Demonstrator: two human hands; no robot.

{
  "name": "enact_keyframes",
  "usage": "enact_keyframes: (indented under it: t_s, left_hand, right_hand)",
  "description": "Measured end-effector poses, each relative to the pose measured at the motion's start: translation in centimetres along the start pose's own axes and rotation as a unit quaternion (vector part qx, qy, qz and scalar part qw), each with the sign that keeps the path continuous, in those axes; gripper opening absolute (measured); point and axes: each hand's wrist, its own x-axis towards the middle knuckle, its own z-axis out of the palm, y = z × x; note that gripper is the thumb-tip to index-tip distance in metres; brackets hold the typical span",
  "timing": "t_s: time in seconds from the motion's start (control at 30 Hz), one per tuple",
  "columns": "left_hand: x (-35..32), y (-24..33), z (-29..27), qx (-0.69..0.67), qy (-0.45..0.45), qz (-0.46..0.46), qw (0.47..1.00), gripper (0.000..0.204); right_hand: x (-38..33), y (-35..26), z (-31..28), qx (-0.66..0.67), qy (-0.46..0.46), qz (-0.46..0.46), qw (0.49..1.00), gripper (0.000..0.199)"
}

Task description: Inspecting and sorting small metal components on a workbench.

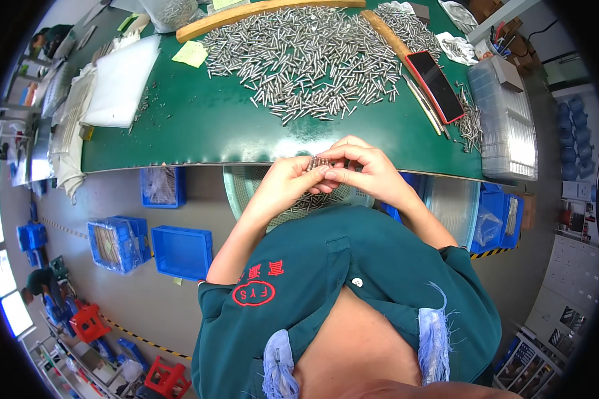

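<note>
Grip of both hands, left hand and right hand, is clamped together on a short row of metal pins at the tabletop's near edge; the fingers hide part of it. Green tabletop spreads from 9 to 3 o'clock. At 12 o'clock lies a broad pile of loose pins, probably kept there for easy reach. A pale green basket sits at 6 o'clock beneath the hands, holding more pins, perhaps placed to catch what drops. Clear plastic boxes stand between 2 and 3 o'clock. Wooden bars at 11 and 1 o'clock edge the pile, likely to stop it rolling outward. The phone lies at 2 o'clock. Held pins look slim, silvery grey, lined up side by side.
</note>
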Motion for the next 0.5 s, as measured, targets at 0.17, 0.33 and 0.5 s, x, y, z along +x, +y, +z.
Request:
enact_keyframes:
  t_s: [0.17,0.33,0.5]
  left_hand:
    - [0.1,0.0,0.1,0.019,0.009,-0.004,1.000,0.026]
    - [0.2,-0.4,0.2,0.080,0.028,0.004,0.996,0.024]
    - [0.1,-0.7,0.2,0.123,0.035,0.020,0.992,0.024]
  right_hand:
    - [0.3,-0.8,-0.1,-0.026,0.007,0.015,1.000,0.030]
    - [0.5,-0.1,0.7,-0.038,0.019,-0.021,0.999,0.029]
    - [0.6,-0.1,0.9,-0.082,0.026,-0.035,0.996,0.027]
